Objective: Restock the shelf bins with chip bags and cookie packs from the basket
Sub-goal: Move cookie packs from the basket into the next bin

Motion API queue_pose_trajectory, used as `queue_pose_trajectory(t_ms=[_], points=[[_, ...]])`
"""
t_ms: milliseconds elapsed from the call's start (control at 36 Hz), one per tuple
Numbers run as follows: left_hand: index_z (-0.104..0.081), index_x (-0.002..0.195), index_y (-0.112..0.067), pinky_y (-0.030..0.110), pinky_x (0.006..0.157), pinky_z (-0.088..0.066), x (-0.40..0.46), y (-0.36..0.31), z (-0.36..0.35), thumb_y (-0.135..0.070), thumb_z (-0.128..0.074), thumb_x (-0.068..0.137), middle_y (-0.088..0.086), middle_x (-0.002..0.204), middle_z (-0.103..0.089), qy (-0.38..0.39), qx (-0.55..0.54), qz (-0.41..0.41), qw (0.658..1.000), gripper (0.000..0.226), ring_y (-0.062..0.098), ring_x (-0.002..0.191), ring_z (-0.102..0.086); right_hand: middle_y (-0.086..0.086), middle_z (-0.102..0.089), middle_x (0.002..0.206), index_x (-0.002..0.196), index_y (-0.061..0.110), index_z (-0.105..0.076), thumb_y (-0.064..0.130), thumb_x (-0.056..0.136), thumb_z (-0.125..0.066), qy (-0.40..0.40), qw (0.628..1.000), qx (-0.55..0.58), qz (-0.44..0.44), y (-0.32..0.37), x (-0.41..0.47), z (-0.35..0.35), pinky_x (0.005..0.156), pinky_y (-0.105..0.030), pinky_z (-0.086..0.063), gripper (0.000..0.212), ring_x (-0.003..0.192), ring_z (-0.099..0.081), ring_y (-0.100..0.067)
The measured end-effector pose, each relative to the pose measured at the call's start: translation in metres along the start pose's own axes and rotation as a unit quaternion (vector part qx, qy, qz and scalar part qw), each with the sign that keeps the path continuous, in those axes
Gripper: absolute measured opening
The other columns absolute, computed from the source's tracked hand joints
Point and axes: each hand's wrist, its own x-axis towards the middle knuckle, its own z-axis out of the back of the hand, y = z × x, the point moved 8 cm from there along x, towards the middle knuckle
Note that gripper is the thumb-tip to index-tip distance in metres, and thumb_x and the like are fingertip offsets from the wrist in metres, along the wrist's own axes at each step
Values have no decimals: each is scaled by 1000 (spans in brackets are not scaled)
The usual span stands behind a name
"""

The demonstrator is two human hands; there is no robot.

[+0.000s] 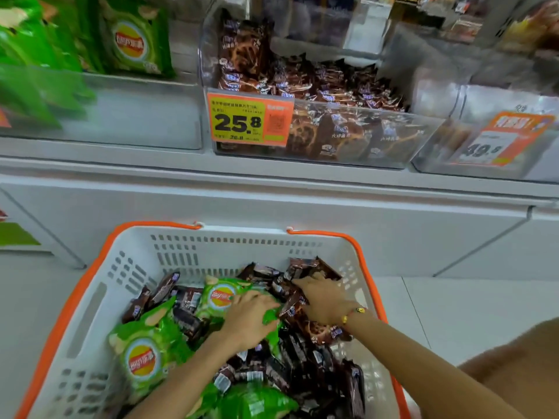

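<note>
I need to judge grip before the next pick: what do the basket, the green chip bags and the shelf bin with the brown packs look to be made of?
The basket looks like rigid matte white plastic, with moulded slots and an orange rim. The green chip bag looks like glossy, crinkled film, probably slippery. The shelf bin looks like clear hard plastic, acrylic perhaps: the cookie packs show through its front wall.

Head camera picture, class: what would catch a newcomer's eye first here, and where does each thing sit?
First, the white basket with orange rim at the bottom, heaped with green chip bags and dark cookie packs, both hands in it: the left hand on a green bag, the right hand on cookie packs. Next, the orange price tag reading 25.8 on the clear cookie bin above.
</note>
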Motion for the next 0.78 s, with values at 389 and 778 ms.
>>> queue_pose_trajectory(t_ms=[389,778], points=[[-63,114,-25,36,76,-52,6,2,14,-38,-59,93,-1,101,-70,-63,-157,51,984,25,21,87,-66,-11,-60,96,104,8,-64,31,92,-58,30,996,73,48,15,12,22,74,-33,-41,27,95,-50,-25],[-64,92,-28,19,79,-49,-20,-3,161,-21,-62,91,-14,91,-69,-165,-415,-3,895,8,2,90,-65,-3,-58,114,122,13,-55,35,92,-60,7,973,212,91,27,-19,170,94,-34,-45,37,108,-57,-24]])
